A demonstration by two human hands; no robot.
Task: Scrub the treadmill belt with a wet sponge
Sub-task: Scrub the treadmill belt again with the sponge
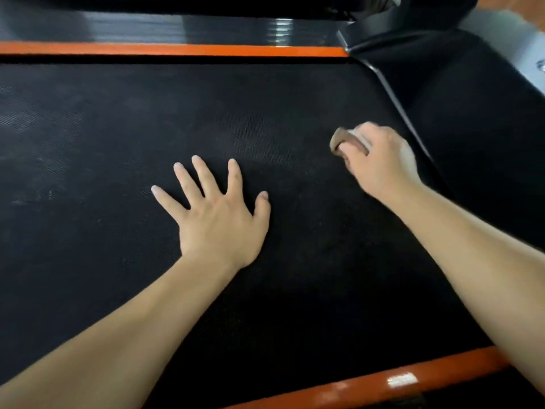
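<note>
— Start with the right hand [380, 163]; what has it got?
— It sits toward 2 o'clock from the middle of the view, fingers and thumb curled round the sponge [343, 138]; the sponge is a small brownish pad with a rounded edge, poking out of the fist toward 10 o'clock; it is blurred, so I cannot tell its texture.
— Is it on the belt [118, 128]?
— It looks pressed to it, though the blur leaves the contact unsure; the spot is near the belt's 3 o'clock edge, just beside the cover [472, 113].
— And the left hand [218, 214]?
— Just at 9 o'clock of centre; palm down, flat on the belt, fingers straight and spread, pointing to 12; relaxed, gripping nothing.
— The belt itself?
— Black, matte, with a fine woven-looking grain; faint pale smears toward 9 and 10 o'clock.
— Around it?
— At 12 the far strip [177, 49], glossy orange, runs along the edge, with a ribbed, shiny black rail [147, 25] beyond it; at 5 o'clock the near strip [383, 379], orange and glossy too, slants across the corner; the cover is smooth black with a sharp angled crease.
</note>
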